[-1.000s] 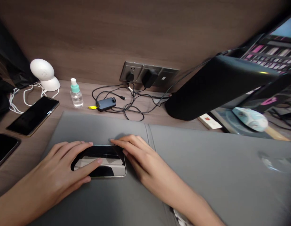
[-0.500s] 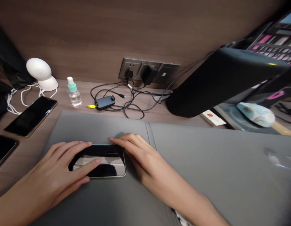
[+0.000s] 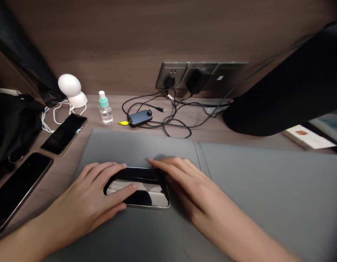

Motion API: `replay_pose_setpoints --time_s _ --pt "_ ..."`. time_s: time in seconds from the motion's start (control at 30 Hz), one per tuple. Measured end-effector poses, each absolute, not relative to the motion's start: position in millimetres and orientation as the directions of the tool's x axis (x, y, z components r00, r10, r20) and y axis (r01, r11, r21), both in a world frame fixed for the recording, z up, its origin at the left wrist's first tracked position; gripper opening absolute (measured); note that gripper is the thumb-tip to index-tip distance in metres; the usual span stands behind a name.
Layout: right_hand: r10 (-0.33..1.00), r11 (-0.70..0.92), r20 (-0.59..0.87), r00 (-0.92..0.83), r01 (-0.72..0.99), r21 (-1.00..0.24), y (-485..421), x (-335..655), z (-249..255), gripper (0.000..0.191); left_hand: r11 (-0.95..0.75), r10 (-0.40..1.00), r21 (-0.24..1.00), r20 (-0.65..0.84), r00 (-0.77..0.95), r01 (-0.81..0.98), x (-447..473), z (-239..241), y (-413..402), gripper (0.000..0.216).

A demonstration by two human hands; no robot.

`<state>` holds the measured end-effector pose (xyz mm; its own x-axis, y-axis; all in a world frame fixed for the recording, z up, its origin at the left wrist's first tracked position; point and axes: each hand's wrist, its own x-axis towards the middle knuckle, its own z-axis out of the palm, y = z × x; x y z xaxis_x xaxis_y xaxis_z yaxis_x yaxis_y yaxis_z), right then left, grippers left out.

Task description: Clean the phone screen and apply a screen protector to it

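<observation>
A smartphone (image 3: 153, 196) lies sideways on a grey desk mat, its glossy dark screen facing up with reflections on it. Across its left part is my left hand (image 3: 88, 198). One finger rests on the screen, with the other fingertips at the far edge and the thumb at the near edge. My right hand (image 3: 194, 187) lies at the phone's right end, its fingers stretched out along the far right corner. The undersides of its fingers and its thumb are hidden.
The grey desk mat (image 3: 256, 189) covers the front. Two more phones, one behind (image 3: 64, 134) and one nearer (image 3: 22, 185), lie left. Behind stand a white camera-like device (image 3: 70, 85), spray bottle (image 3: 106, 112), small black device (image 3: 140, 118) and cables (image 3: 182, 125). A black cylinder (image 3: 283, 91) stands right.
The view has turned left, so everything sits further right in the picture. Both hands keep the same place on the smartphone.
</observation>
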<state>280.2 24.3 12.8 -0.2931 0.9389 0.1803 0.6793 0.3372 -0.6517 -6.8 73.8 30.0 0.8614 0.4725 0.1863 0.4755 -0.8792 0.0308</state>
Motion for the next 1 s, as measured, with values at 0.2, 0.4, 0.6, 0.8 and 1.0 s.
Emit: replay_pose_setpoints --time_s 0.2,0.4,0.6,0.8,1.0 --pt "0.937 0.346 0.19 -0.295 0.697 -0.628 23.5 279.5 11.6 0.065 -0.884 0.465 0.038 0.177 0.867 0.466 -5.3 32.8 73.8 0.042" --pt "0.937 0.347 0.193 -0.293 0.7 -0.624 22.7 279.8 10.8 0.065 -0.886 0.462 0.057 0.193 0.865 0.461 -6.9 32.4 73.2 0.042" --pt "0.934 0.349 0.172 -0.312 0.704 -0.618 23.1 280.6 11.1 0.066 -0.875 0.483 0.073 0.185 0.856 0.478 -8.3 29.1 73.3 0.043" --pt "0.937 0.343 0.169 -0.307 0.705 -0.621 23.4 280.2 14.0 0.062 -0.876 0.481 0.077 0.205 0.852 0.476 -8.9 28.1 73.3 0.042" --pt "0.946 0.316 0.149 -0.29 0.712 -0.627 23.5 278.0 16.9 0.054 -0.873 0.482 0.041 0.22 0.848 0.486 -8.2 27.3 72.8 0.041"
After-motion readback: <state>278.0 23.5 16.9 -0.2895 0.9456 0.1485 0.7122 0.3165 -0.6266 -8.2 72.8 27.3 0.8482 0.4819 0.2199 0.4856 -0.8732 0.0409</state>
